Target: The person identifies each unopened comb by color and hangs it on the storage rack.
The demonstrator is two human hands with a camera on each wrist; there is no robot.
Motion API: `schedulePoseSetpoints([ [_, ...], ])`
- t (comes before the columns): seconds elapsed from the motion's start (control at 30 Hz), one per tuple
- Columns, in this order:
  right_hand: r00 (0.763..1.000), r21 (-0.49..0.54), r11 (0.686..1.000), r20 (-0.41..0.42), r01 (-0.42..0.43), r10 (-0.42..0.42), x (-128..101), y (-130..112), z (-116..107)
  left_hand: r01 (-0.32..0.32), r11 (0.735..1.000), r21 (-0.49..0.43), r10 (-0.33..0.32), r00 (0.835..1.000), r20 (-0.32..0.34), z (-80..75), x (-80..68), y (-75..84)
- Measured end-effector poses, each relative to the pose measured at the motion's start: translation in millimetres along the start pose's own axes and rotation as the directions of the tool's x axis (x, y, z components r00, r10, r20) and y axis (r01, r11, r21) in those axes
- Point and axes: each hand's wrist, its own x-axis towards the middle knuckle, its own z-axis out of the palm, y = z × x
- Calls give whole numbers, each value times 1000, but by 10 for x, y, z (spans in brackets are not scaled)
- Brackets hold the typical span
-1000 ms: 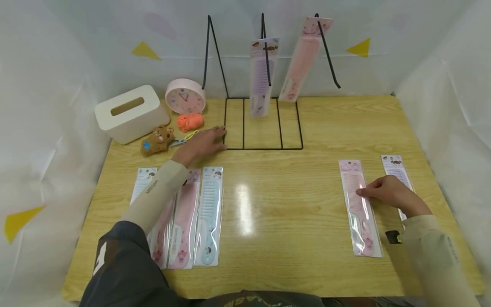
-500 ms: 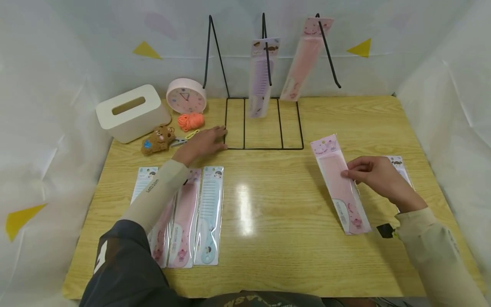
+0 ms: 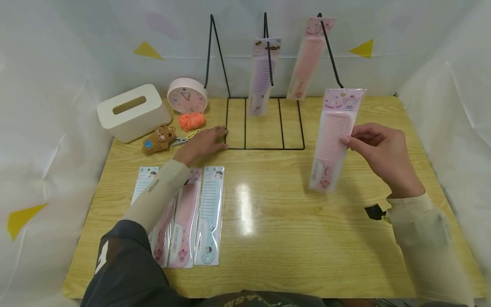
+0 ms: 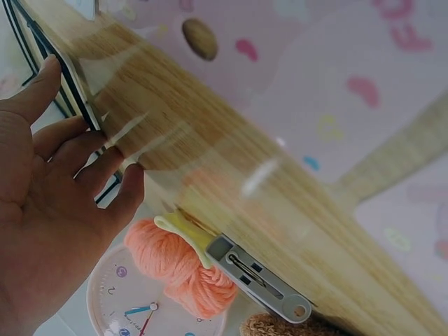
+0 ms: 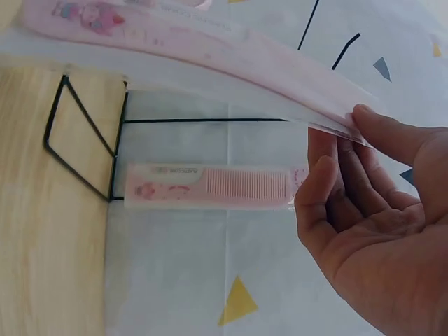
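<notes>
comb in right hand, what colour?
Pink comb, in clear packaging with a pink header; clearest in the head view.

Person is wearing close-fitting beige arm sleeves on both forearms, running down to the wrists — hands are bare. Left sleeve [image 3: 153, 200] is carrying a small line of dark lettering lengthwise near the forearm middle; text too small to read. Right sleeve [image 3: 422, 238] is showing faint grey print near its upper end. Above the left sleeve a dark charcoal garment [image 3: 119, 273] is covering the upper arm, bearing a white mark. A small black device [image 3: 374, 211] is sitting at the right wrist.
</notes>
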Motion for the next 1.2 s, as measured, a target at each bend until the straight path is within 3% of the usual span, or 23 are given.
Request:
schedulePoseSetpoints([
  [0.17,1000,68,998,-25,0,2,125,-27,66,3,1000,14,-3,1000,2,-4,-11,-7],
  [0.37,999,82,996,-28,-33,35,284,8,107,5,999,37,-5,1000,8,-8,-6,-15],
  [0.8,991,204,976,-95,-76,97,947,164,321,-11,1000,3,11,1000,2,3,-20,-27],
  [1.2,978,302,946,-129,-119,164,1358,48,469,-5,1000,6,5,1000,5,19,10,-64],
])
